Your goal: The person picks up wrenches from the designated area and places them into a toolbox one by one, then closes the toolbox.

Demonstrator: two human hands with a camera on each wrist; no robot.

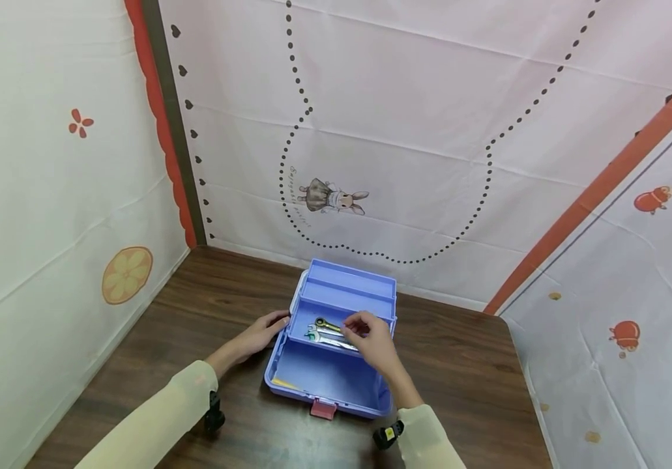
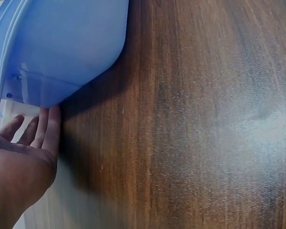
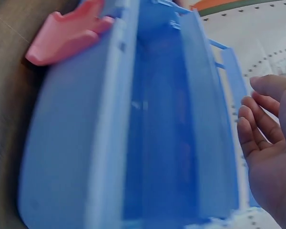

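Nearest on the desk (image 1: 465,378), the box (image 1: 332,374) has its clasp (image 1: 323,409) at six o'clock, a yellow strip (image 1: 284,383) inside at eight. At nine, the left hand (image 1: 261,333) touches its side, grip relaxed. Beyond, at two, the right hand (image 1: 373,339), grip released and loosely curved, is over the tray (image 1: 312,312), just beside the wrenches (image 1: 332,341).

Back cloth (image 1: 394,163): sideways script txt (image 1: 292,189) next to rabbit print (image 1: 338,197)
Script, 1st word: approx. "Enjoyable"
Script, remainder: too sm. & blurry to read w/ certainty
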